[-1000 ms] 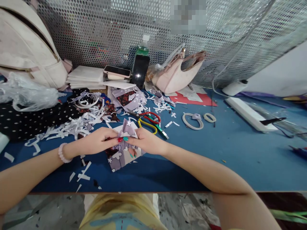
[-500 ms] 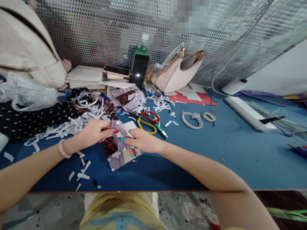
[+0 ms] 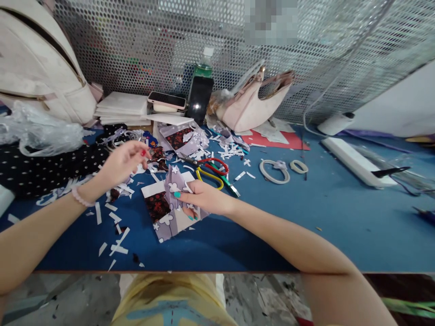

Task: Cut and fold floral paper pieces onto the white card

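Note:
My right hand pinches a folded piece of purple flowered fabric with a dark red flowered panel and a white backing, holding it down on the blue table. My left hand is lifted away to the left, over a heap of white paper strips. Its fingers are curled together as in a pinch; what they hold, if anything, is too small to make out. A pale bead bracelet sits on my left wrist.
Scissors with red and yellow handles lie just behind the fabric. Two tape rings sit to the right. Black dotted cloth, a clear plastic bag, a white backpack, stacked white sheets, phones, a bottle and a pink handbag line the mesh back wall.
My left hand has let go of the fabric and moved up and left over the paper strips. The right hand stays on the fabric, whose dark red panel now shows.

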Demonstrator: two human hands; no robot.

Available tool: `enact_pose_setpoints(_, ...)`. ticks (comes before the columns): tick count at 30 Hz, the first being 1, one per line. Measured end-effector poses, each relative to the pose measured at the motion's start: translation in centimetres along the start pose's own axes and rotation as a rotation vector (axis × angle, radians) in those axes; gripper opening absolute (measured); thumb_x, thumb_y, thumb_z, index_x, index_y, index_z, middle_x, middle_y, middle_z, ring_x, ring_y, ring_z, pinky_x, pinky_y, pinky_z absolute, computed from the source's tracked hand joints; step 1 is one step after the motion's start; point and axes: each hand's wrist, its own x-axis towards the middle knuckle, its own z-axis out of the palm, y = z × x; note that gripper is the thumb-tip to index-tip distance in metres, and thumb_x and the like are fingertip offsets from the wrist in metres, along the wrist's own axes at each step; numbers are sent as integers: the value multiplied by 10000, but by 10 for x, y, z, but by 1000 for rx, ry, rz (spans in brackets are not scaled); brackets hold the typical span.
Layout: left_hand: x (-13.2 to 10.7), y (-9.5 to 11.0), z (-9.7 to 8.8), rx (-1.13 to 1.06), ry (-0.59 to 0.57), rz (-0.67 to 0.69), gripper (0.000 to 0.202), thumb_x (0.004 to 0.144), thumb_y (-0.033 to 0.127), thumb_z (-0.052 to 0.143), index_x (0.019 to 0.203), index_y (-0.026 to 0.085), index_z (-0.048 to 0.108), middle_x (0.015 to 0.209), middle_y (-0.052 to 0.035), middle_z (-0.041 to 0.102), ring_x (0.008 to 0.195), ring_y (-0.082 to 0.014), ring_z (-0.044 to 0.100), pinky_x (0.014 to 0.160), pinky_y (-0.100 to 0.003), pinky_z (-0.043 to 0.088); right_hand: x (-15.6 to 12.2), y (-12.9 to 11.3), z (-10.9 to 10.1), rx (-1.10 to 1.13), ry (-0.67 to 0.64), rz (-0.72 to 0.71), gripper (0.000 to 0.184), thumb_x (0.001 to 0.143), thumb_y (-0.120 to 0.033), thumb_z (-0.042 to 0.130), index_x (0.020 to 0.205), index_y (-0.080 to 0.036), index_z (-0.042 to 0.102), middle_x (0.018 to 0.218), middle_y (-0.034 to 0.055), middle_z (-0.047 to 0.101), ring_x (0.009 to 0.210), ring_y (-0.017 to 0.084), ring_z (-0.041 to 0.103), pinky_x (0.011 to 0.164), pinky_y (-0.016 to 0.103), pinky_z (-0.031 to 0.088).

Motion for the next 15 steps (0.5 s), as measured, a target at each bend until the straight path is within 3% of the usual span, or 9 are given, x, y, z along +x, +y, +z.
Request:
enact_pose_setpoints(2, -9, 10, 12, 44, -213, 48, 251, 855, 401, 553, 952, 180, 622, 793, -33, 682, 621, -139, 610, 529, -230, 436, 1, -1, 2, 1, -16, -3, 544, 859, -614, 505, 543, -173, 494, 459, -22, 529, 417, 61, 458, 480, 198, 406)
enact_pose_setpoints(4, -18, 19, 21, 110, -320, 107, 225, 821, 371, 593, 698, 182, 597, 603, 16, 598, 551, -116, 535, 543, -226, 388, 1, 0, 3, 9, -21, -10, 516, 868, -590, 503, 562, -176, 493, 456, -30, 527, 418, 61, 453, 480, 200, 404)
enact_pose_setpoints(7, -25, 26, 24, 268, -305, 140, 330, 876, 326, 480, 578, 187, 499, 509, 32, 523, 497, -103, 487, 526, -225, 337, 0, 0, 3, 29, -6, -16, 483, 861, -579, 523, 592, -180, 484, 461, -40, 533, 416, 63, 450, 485, 206, 407)
enact_pose_setpoints(15, -22, 30, 18, 241, -252, 75, 306, 851, 327, 467, 601, 187, 573, 518, 30, 592, 487, -94, 533, 518, -198, 379, -1, 1, 0, 13, 13, 1, 511, 875, -577, 510, 559, -175, 489, 472, -24, 539, 431, 66, 458, 506, 215, 415)
